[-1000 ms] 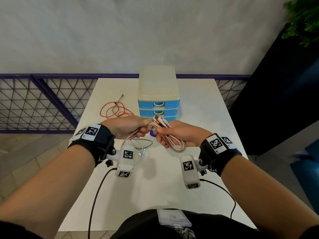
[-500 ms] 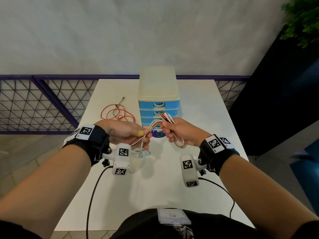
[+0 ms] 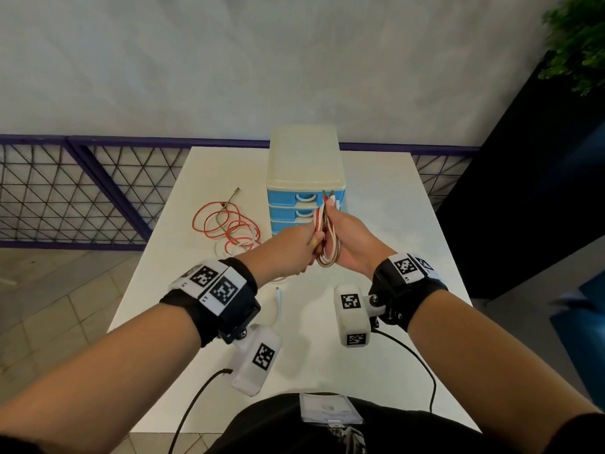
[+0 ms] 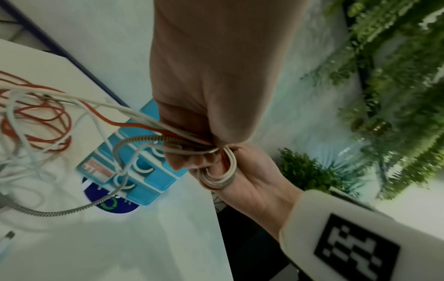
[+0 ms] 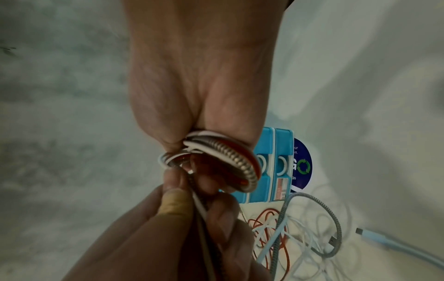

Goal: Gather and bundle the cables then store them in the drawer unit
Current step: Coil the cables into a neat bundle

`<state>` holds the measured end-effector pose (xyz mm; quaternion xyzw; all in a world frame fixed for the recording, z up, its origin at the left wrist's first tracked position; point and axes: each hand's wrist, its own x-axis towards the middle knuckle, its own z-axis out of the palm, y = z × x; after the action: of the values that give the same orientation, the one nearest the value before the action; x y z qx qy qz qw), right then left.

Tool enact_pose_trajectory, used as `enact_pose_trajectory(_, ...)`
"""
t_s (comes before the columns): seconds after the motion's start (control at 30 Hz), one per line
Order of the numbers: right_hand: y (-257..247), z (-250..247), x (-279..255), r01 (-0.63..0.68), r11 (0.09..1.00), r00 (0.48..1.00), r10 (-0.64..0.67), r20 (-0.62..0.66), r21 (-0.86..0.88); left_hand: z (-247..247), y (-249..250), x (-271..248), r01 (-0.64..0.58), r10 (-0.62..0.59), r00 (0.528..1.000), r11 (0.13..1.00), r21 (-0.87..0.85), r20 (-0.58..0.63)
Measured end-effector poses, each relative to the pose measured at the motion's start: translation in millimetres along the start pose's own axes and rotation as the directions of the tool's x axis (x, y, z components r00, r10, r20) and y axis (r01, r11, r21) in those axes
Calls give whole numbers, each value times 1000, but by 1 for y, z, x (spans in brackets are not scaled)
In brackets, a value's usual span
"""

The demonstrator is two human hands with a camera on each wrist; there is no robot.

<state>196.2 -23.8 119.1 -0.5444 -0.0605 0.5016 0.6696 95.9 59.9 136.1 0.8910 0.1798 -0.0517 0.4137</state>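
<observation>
My right hand (image 3: 340, 237) grips a small coil of cables (image 3: 327, 244), white, red and braided, with the plugs sticking up past the fingers. The coil (image 5: 230, 163) loops around the right hand's fingers. My left hand (image 3: 294, 247) pinches the loose strands (image 4: 173, 133) of the same cables right beside the coil. Those strands trail down to the white table (image 3: 376, 355). Both hands hover in front of the blue drawer unit (image 3: 304, 178), whose drawers are shut. The rest of the orange cable (image 3: 229, 224) lies tangled left of the unit.
A light blue cable end (image 3: 279, 303) lies on the table near my left wrist. A round blue sticker (image 4: 113, 201) sits on the table in front of the unit. A purple railing (image 3: 98, 191) runs behind the table. A dark cabinet (image 3: 523, 191) stands to the right.
Both hands have risen and moved forward toward the drawer unit. The left hand has come in against the coil, and the coil now stands more upright.
</observation>
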Motion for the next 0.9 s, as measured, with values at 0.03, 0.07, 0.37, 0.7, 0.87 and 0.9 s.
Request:
enact_pose_trajectory(0.03, -1, 0, -1, -12, 1000, 1000, 12, 7, 7, 0, 1, 0, -10, 10, 1000, 997, 71, -9)
enact_pose_trajectory(0.07, -4, 1, -4, -18, 1000, 999, 18, 31, 7, 1, 2, 1, -20, 23, 999, 991, 132, -25)
enact_pose_trajectory(0.37, 0, 4, -2, 23, 978, 998, -11, 60, -206, 1, 23, -3, -34, 21, 999, 955, 295, 45)
enact_pose_trajectory(0.7, 7, 11, 14, 185, 948, 970, -219, -105, -260, -19, 9, -5, 63, -125, 887, 987, 151, 444)
enact_pose_trajectory(0.87, 5, 23, 17, 286, 956, 947, -271, -170, 70, -2, -4, -6, 75, -91, 898, 996, 54, 430)
enact_pose_trajectory(0.9, 4, 24, 16, 291, 946, 947, -265, -182, 139, 0, -8, -7, 63, -70, 909, 998, 31, 410)
